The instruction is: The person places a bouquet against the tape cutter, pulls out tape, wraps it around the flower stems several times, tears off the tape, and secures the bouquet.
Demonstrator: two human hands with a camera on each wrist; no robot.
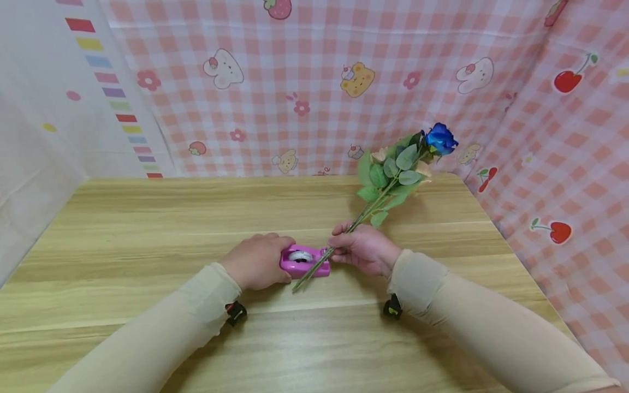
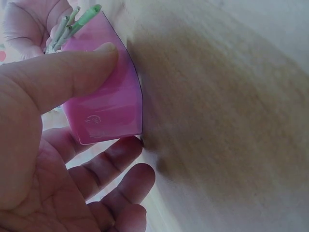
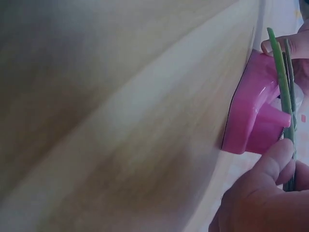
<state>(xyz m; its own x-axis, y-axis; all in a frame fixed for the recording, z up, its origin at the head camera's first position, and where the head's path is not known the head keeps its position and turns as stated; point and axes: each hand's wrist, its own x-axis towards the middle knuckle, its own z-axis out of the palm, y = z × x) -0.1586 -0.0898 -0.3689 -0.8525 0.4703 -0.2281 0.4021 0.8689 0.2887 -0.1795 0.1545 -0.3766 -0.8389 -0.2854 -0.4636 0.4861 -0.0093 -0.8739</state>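
Note:
Low on the wooden table stands a pink tape dispenser with a white roll of tape in it. My left hand grips its left end; in the left wrist view the thumb lies along one side and fingers reach round the other. Between thumb and fingers, my right hand pinches a bunch of artificial flowers by the stems. The bunch slants up to the right, with a blue rose, green leaves and paler blooms partly hidden. The stem ends cross over the dispenser's right part.
The wooden table extends around both hands. Behind it hangs a pink checked cloth with cartoon prints, and a similar cloth closes the right side. A pale cloth hangs at the left.

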